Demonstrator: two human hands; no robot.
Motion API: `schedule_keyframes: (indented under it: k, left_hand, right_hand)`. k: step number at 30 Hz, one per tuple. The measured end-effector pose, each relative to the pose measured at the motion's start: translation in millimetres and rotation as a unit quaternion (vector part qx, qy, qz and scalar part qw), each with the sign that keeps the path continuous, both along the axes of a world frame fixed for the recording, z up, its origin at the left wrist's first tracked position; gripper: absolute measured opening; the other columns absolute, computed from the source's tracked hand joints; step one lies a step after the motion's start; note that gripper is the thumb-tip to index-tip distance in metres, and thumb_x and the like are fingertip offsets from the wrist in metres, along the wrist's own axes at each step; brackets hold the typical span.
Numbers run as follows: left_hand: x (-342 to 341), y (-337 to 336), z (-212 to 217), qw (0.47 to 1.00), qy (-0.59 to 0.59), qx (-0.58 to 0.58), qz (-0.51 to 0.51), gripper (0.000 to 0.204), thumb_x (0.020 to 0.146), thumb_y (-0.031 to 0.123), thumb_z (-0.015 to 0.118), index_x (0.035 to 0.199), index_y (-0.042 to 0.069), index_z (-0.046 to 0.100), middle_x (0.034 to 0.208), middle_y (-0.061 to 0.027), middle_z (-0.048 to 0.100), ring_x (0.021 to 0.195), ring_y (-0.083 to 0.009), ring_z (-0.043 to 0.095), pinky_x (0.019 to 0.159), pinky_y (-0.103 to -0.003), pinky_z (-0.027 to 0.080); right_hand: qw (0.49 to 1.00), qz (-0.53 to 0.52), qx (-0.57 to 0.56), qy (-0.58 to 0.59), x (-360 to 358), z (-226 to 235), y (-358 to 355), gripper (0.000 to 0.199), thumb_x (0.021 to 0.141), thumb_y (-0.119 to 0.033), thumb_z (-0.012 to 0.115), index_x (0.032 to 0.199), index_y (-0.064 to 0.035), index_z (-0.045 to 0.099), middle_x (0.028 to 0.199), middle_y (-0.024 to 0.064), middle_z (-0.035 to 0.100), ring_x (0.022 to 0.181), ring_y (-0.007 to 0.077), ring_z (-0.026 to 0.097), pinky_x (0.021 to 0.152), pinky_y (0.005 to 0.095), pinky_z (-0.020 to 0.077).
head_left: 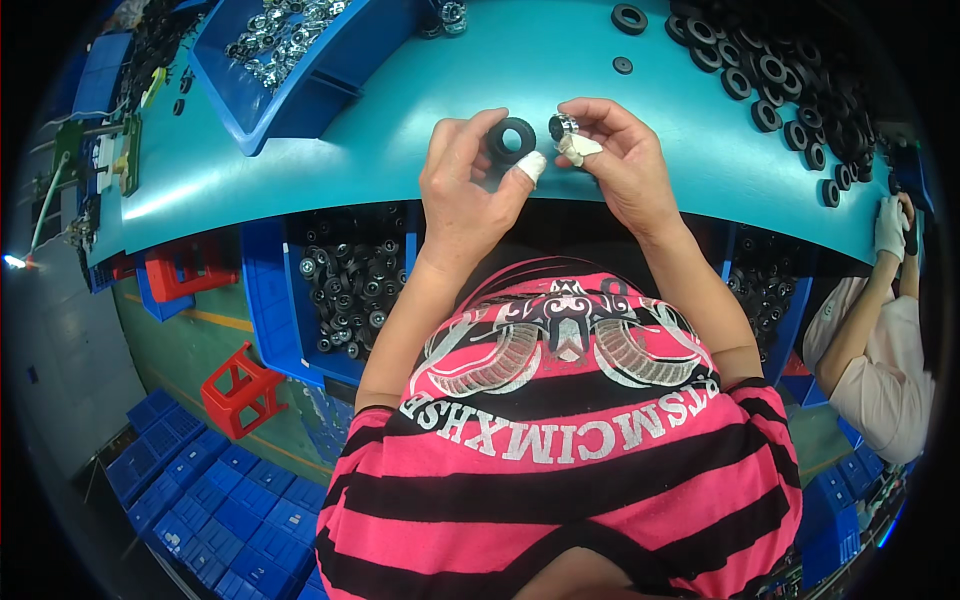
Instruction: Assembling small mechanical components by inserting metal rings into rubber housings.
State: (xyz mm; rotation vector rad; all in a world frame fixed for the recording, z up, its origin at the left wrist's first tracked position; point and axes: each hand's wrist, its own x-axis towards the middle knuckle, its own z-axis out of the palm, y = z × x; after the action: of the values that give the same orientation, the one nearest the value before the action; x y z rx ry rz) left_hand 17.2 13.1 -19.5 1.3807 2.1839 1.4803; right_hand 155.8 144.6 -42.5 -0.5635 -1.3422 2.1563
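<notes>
While the left hand (462,185) curls closely round a black tyre (497,143), the right hand (635,170) pinches a silver-and-black hub (560,127) just right of it, apart | both above the worktop (390,135), near side | step: apparently pairing them | next calls for aligning hub with tyre's hole

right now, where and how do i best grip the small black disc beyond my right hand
Probably pinch opposite sides of its outer rim, from above and the near side: the small black disc looks round and lies flat on the turquoise table, apart from the black tire beyond. The right hand is nearest, but holds a silver-and-black wheel part.
</notes>
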Motion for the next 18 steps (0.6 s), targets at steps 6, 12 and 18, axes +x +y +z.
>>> schedule_keyframes:
  k: [6, 12, 18]
  left_hand:
    - [1.6, 0.9, 3.0, 1.000, 0.016, -0.003, 0.023, 0.041, 0.072, 0.013, 0.083, 0.110, 0.002, 0.069, 0.084, -0.0025, 0.057, 0.069, -0.0115, 0.051, 0.060, -0.025, 0.043]
    - [3.8, 1.2, 5.8, 0.999, 0.041, 0.000, 0.033, 0.041, 0.070, 0.010, 0.082, 0.108, 0.003, 0.070, 0.083, -0.0028, 0.057, 0.068, -0.0116, 0.051, 0.059, -0.025, 0.043]
    - [4.8, 0.9, 7.0, 0.998, 0.046, 0.004, 0.040, 0.041, 0.068, 0.008, 0.081, 0.108, 0.003, 0.070, 0.084, -0.0032, 0.057, 0.068, -0.0117, 0.051, 0.059, -0.026, 0.044]
  right_hand:
    - [1.000, 0.013, 0.008, -0.010, 0.8, 1.3, -0.8, 0.038, 0.082, 0.004, 0.063, 0.120, 0.0031, 0.061, 0.108, 0.0093, 0.065, 0.097, 0.0149, 0.065, 0.089, 0.0296, 0.0559]
    - [1.000, 0.017, 0.014, -0.012, 1.0, -0.2, -1.4, 0.039, 0.081, 0.004, 0.065, 0.120, 0.0024, 0.062, 0.108, 0.0080, 0.064, 0.098, 0.0137, 0.064, 0.090, 0.0290, 0.0557]
    - [1.000, 0.021, 0.014, -0.014, 0.9, 2.6, -2.8, 0.038, 0.082, 0.004, 0.067, 0.120, 0.0021, 0.062, 0.109, 0.0075, 0.064, 0.099, 0.0126, 0.063, 0.090, 0.0283, 0.0553]
